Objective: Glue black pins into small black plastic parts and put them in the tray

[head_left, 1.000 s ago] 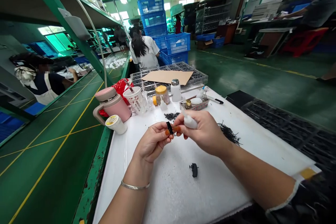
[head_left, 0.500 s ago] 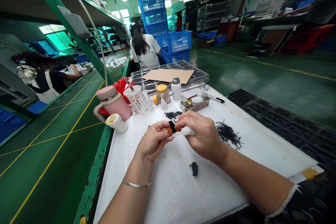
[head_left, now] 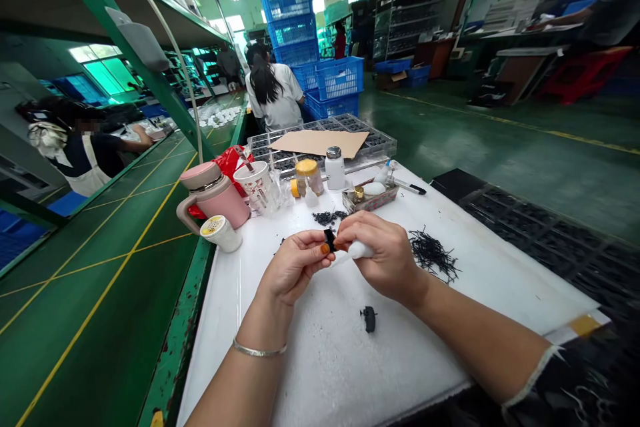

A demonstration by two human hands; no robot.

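My left hand (head_left: pixel 295 267) pinches a small black part (head_left: pixel 329 238) between thumb and fingers above the white table (head_left: pixel 320 360). My right hand (head_left: pixel 385 253) is closed round a small white bottle (head_left: pixel 359 250), its tip pointing at the black part, with the fingertips also touching that part. Another small black part (head_left: pixel 369 319) lies on the table just in front of my hands. A heap of thin black pins (head_left: pixel 433 255) lies to the right of my right hand, and a smaller pile of black bits (head_left: pixel 327 217) sits behind my hands.
At the table's back stand a pink mug (head_left: pixel 213 197), a white cup (head_left: pixel 255 187), a small tub (head_left: pixel 220 233), jars (head_left: pixel 309 177), a small tray (head_left: pixel 370 197) and a parts tray under cardboard (head_left: pixel 320 143). Black trays (head_left: pixel 540 233) lie right. People work behind and left.
My right hand has tipped the white bottle from upright to lying nearly flat, its tip toward the black part. Both hands stay together in place.
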